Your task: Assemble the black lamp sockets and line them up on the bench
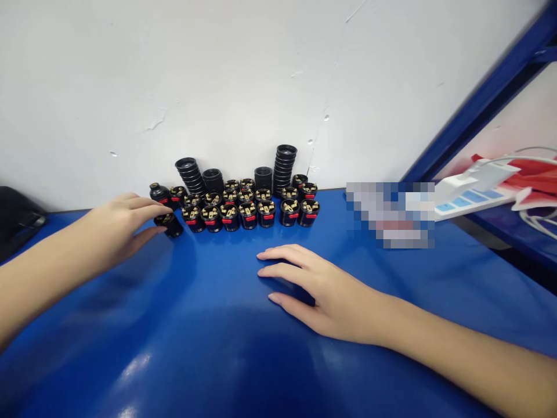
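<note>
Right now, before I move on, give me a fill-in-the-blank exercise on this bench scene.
1. The left hand pinches a black socket at the ____ end of the front row.
2. The right hand lies flat on the ____ table, its grip holding nothing.
3. Stacks of black rings stand behind the other sockets, against the ____ wall.
Missing words: left; blue; white.
</note>
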Available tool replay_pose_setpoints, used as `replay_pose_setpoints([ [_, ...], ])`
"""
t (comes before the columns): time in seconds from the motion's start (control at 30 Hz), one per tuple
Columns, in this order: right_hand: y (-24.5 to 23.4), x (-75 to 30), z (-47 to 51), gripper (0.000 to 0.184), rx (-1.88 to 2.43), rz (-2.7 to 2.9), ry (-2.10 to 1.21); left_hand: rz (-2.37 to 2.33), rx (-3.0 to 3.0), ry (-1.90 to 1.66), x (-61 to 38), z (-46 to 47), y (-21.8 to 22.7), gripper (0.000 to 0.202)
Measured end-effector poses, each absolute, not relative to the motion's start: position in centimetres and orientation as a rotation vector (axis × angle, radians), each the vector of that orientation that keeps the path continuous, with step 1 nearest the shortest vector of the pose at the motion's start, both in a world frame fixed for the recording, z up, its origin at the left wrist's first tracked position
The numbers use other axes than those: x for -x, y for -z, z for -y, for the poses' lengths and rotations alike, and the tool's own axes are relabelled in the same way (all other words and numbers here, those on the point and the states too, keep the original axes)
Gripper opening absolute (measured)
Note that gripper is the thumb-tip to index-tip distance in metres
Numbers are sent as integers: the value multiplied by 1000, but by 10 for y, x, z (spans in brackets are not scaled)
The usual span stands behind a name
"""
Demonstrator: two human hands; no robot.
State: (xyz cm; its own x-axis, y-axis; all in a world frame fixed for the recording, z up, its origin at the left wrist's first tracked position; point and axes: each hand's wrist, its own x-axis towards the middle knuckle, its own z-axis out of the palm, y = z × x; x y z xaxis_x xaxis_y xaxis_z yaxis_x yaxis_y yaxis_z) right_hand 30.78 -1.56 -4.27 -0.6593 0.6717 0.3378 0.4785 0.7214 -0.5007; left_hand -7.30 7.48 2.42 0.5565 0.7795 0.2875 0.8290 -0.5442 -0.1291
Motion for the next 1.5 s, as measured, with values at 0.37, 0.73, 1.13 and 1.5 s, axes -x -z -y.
replay_pose_setpoints([
  [0.37, 45, -309, 16, 40, 928, 2457, -355, 1119, 2838, 395, 11, -15, -27, 30],
  [0.73, 45, -309, 16, 43, 951, 2460, -335, 1066, 2404, 473, -22, -55, -47, 33],
  [1.13, 46, -310, 16, 44, 964, 2476, -364, 1348, 2299, 340, -21, -116, -49, 49],
  [1.5, 43, -308, 15, 57, 978, 2365, -459, 995, 2471, 707, -31, -82, -50, 31],
])
